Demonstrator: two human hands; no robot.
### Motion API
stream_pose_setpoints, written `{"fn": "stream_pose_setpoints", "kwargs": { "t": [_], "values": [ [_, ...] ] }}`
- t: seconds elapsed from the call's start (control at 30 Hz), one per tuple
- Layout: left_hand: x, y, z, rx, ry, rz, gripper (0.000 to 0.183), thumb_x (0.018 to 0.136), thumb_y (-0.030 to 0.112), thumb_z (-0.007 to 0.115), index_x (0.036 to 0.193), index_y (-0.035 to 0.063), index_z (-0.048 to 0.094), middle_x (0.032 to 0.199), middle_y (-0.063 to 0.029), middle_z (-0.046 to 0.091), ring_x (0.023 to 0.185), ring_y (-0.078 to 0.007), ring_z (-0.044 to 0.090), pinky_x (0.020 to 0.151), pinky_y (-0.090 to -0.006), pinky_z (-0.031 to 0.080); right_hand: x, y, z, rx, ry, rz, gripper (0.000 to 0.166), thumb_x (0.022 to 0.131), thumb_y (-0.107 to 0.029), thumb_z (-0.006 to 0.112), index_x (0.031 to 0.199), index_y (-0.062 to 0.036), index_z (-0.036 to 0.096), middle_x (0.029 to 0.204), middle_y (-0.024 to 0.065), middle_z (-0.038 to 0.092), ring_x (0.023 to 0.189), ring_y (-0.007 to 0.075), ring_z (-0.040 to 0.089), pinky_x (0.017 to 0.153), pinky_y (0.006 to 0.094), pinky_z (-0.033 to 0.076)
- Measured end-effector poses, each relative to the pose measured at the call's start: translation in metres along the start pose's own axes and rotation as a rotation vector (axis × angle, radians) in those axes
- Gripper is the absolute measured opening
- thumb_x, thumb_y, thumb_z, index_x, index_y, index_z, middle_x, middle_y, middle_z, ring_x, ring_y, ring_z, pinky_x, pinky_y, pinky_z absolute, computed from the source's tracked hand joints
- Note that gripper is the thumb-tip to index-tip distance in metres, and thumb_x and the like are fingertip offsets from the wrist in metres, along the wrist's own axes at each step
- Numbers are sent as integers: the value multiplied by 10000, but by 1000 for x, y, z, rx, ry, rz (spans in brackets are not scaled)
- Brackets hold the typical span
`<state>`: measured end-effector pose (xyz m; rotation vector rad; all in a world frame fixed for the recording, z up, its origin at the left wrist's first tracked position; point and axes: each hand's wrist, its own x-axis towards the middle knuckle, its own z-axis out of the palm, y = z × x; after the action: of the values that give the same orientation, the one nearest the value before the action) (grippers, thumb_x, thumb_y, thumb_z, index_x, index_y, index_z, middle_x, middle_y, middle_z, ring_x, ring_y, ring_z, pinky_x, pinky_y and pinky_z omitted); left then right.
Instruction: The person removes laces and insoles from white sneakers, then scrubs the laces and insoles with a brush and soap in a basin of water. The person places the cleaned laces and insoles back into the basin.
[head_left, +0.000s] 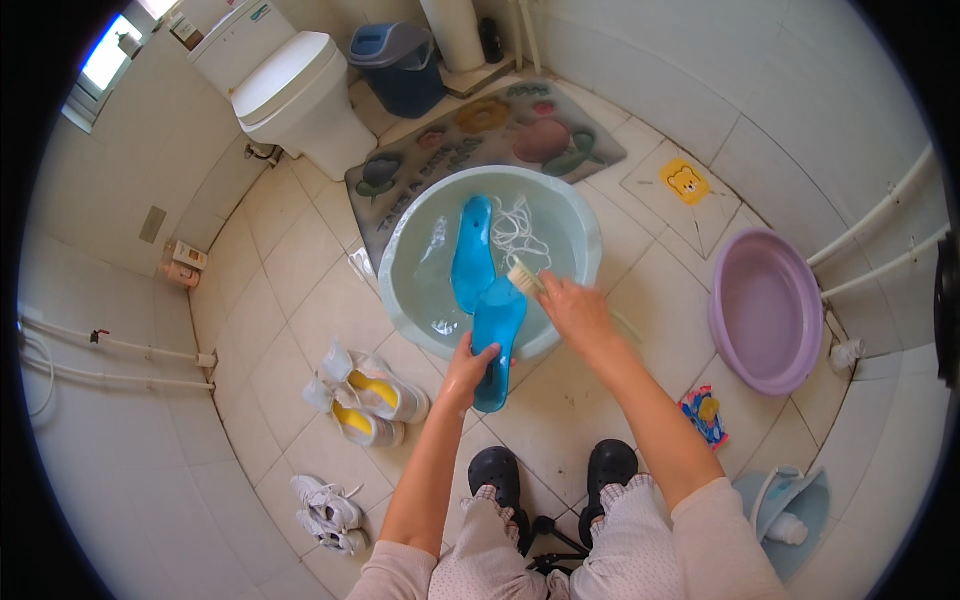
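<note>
My left hand (474, 367) grips the heel end of a blue shoe insole (500, 319), held tilted over the near rim of a round pale green plastic basin (397, 319). My right hand (574, 307) is closed around a scrubbing brush (525, 277), its light bristles at the insole's far, wide end. Inside the basin, a second blue insole (474, 255) and a tangle of white shoelaces (517, 229) lie in water. Part of the brush's handle is hidden by my right hand.
White shoes with yellow insides (375, 397) and smaller white sneakers (330, 514) stand left. To the right are a purple basin (765, 311), a colourful packet (705, 420) and a blue-grey container (814, 510). Beyond the basin lie a patterned mat (480, 131), toilet (300, 90) and bin (401, 75).
</note>
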<state>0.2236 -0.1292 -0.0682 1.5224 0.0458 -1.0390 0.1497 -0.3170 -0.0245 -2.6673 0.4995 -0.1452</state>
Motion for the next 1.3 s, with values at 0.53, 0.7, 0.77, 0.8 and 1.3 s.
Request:
{"fn": "stream_pose_setpoints", "kwargs": {
  "t": [0.53, 0.7, 0.77, 0.8, 1.3],
  "values": [
    [25, -8, -34, 141, -172, 2, 649, 822, -44, 503, 1401, 76, 234, 1149, -108, 551, 819, -194, 635, 772, -298, 501, -2, -33, 71, -18, -286, -257, 544, 865, -114, 458, 1368, -272, 325, 861, 171, 555, 754, 329, 610, 609, 412, 501],
    [16, 6, -15, 24, -275, -41, 644, 822, -49, 495, 1399, 82, 240, 1139, -111, 556, 806, -195, 639, 769, -294, 504, 33, 19, 78, -276, -241, 9, 538, 855, -107, 471, 1361, -247, 351, 869, 170, 557, 764, 312, 615, 610, 406, 500],
    [16, 9, -14, 1, -259, -54, 638, 821, -49, 495, 1396, 83, 251, 1142, -112, 555, 800, -193, 637, 775, -292, 501, 39, 25, 77, -273, -217, 74, 526, 855, -103, 468, 1355, -227, 365, 875, 167, 560, 767, 309, 617, 606, 401, 500],
    [18, 10, -17, 22, -252, -60, 637, 821, -47, 497, 1396, 84, 255, 1146, -111, 553, 803, -192, 637, 778, -291, 499, 41, 23, 75, -269, -205, 99, 520, 854, -102, 467, 1352, -218, 372, 878, 166, 561, 769, 308, 618, 604, 398, 500],
    [50, -7, -49, 393, -200, 126, 669, 785, -70, 515, 1393, 65, 270, 1082, -120, 582, 785, -192, 645, 761, -292, 491, 38, -19, 84, -127, -198, -44, 432, 857, -105, 433, 1287, -148, 447, 883, 168, 578, 797, 304, 624, 624, 397, 504]
  ]
}}
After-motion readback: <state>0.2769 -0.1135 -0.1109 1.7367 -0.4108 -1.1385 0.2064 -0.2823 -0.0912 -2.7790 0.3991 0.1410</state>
